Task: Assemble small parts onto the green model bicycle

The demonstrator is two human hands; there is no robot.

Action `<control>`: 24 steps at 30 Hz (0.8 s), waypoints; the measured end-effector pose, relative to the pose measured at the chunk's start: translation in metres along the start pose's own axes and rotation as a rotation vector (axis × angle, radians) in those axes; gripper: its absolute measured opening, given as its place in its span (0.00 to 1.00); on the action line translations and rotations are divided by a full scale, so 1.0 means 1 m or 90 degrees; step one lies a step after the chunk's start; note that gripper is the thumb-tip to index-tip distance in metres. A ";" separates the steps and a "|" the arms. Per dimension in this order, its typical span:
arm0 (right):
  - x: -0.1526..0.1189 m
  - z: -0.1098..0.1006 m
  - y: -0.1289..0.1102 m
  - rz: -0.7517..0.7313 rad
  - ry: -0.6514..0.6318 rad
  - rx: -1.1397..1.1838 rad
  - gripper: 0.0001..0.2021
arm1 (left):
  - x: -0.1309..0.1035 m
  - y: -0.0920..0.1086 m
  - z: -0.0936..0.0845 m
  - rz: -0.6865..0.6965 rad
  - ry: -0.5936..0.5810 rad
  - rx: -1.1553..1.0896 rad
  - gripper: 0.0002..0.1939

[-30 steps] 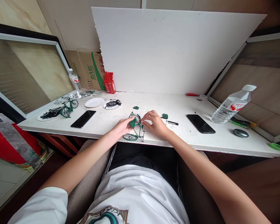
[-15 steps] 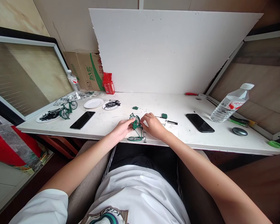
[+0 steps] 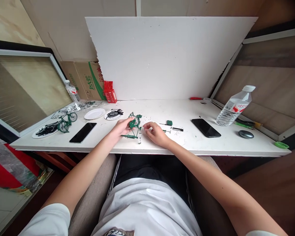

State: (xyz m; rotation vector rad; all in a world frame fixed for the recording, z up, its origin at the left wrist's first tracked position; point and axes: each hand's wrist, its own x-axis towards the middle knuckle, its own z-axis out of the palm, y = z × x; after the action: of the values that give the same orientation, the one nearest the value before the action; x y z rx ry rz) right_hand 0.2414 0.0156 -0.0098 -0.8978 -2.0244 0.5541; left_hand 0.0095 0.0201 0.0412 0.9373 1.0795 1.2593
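My left hand (image 3: 123, 127) is closed on a green model bicycle (image 3: 134, 122), its thumb and fingers gripping near one spoked wheel. The bicycle is tilted on its side just above the table's front part, and its silver handlebar (image 3: 139, 138) points down toward the front edge. Right of it, my right hand (image 3: 155, 133) rests on the tabletop with curled fingers slightly apart, touching no part of the bicycle; I see nothing in them. Beyond the right hand lie a small green piece (image 3: 169, 122) and a black strip (image 3: 177, 129).
A finished-looking green bicycle (image 3: 67, 122) stands at left by a plate of black parts (image 3: 45, 130). Two phones, one left (image 3: 83, 132) and one right (image 3: 206, 127), flank the hands. A water bottle (image 3: 234, 106) and a grey oval object (image 3: 246, 134) are at right.
My right hand has come away from the bicycle to its right. My left hand has turned the bicycle a little. The whole view has shifted slightly.
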 end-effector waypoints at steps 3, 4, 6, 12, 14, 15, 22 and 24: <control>0.000 0.000 0.002 0.004 0.012 -0.005 0.10 | 0.017 0.021 0.003 0.056 0.011 0.101 0.18; 0.000 0.000 0.002 0.008 0.016 -0.005 0.10 | 0.022 0.026 0.006 0.085 0.010 0.154 0.18; 0.000 0.000 0.003 0.022 0.022 -0.003 0.09 | 0.030 0.034 0.012 0.154 -0.001 0.247 0.17; 0.003 0.002 0.005 0.064 0.055 0.015 0.08 | 0.037 0.028 0.023 0.343 -0.104 0.478 0.14; 0.004 0.002 0.005 0.087 0.091 0.020 0.08 | 0.039 0.021 0.022 0.405 -0.149 0.608 0.13; 0.005 0.001 0.005 0.101 0.114 0.024 0.08 | 0.040 0.017 0.021 0.434 -0.162 0.664 0.12; 0.006 -0.003 0.000 0.151 0.207 0.047 0.08 | 0.041 -0.004 0.007 0.542 -0.234 0.832 0.09; 0.005 -0.004 0.000 0.155 0.207 0.029 0.08 | 0.039 -0.002 0.002 0.567 -0.219 0.842 0.12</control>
State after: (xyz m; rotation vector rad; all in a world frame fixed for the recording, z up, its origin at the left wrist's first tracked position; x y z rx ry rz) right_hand 0.2424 0.0193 -0.0048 -1.1359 -1.6167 0.5450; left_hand 0.0117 0.0585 0.0361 2.7444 1.2006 0.8243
